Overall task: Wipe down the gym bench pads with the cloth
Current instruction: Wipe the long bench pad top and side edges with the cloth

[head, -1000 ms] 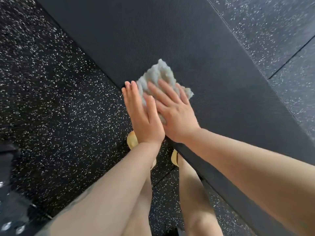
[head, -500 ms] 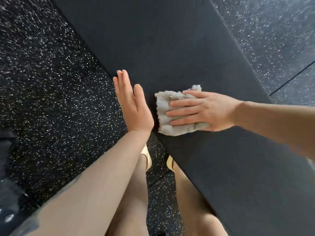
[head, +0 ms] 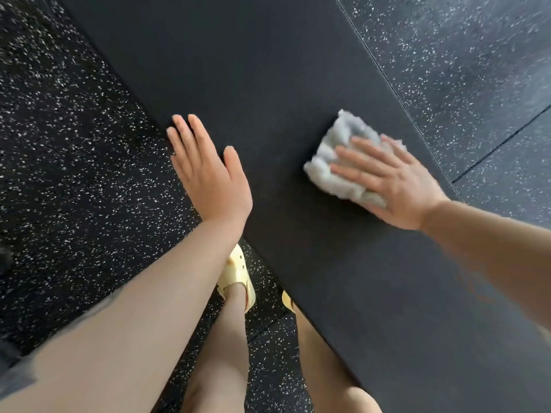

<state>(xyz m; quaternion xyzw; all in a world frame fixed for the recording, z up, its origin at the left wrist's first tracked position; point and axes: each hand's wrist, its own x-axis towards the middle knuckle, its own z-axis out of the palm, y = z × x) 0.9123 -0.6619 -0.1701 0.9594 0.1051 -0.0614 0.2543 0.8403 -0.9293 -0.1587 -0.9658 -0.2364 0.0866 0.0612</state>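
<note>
A wide black bench pad (head: 253, 84) runs diagonally through the view. A crumpled grey cloth (head: 337, 153) lies on it near its right edge. My right hand (head: 390, 183) presses flat on the cloth, fingers spread and pointing left. My left hand (head: 208, 171) rests flat on the pad's left edge, fingers together, holding nothing.
Black rubber floor with white speckles (head: 74, 159) lies on both sides of the pad, with tile seams at the right. My legs and yellow clogs (head: 238, 275) stand against the pad's near-left edge.
My right hand has slid the cloth rightward across the pad, from beside my left hand to the right edge. The left hand has stayed on the left edge.
</note>
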